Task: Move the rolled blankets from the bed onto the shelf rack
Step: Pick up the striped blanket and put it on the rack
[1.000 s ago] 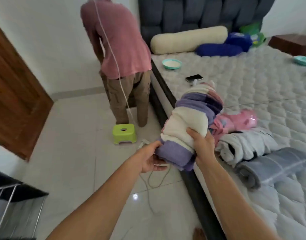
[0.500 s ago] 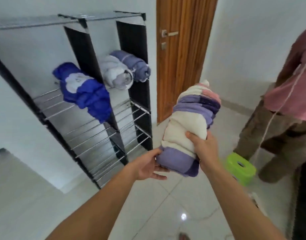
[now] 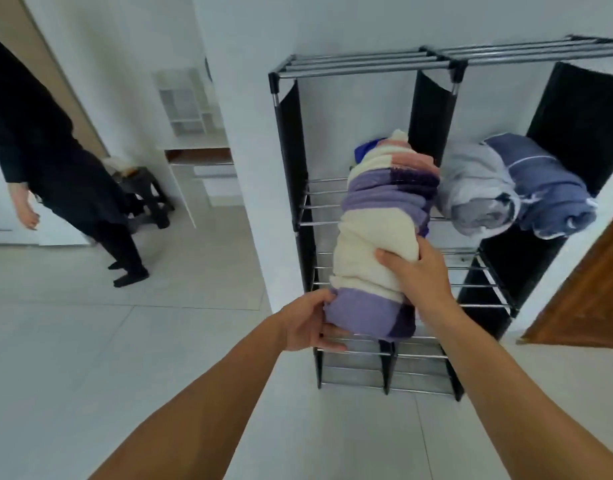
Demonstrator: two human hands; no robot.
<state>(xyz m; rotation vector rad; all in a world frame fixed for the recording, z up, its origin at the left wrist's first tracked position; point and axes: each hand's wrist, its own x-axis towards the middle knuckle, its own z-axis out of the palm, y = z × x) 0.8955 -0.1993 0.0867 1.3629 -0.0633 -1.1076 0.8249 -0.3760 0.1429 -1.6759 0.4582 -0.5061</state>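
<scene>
While held, striped blanket roll [image 3: 381,237] before shelf rack [image 3: 364,62]

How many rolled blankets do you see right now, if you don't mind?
4: a purple-and-cream striped roll in both hands, a grey roll and a slate-blue roll on the rack, and a bright blue one mostly hidden behind.

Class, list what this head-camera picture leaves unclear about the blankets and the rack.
- Bright blue blanket: mostly hidden behind the striped roll in the right hand and left hand.
- Shelf rack: right end cut off by the frame edge.
- Whether the striped roll rests on a shelf: not discernible.
</scene>
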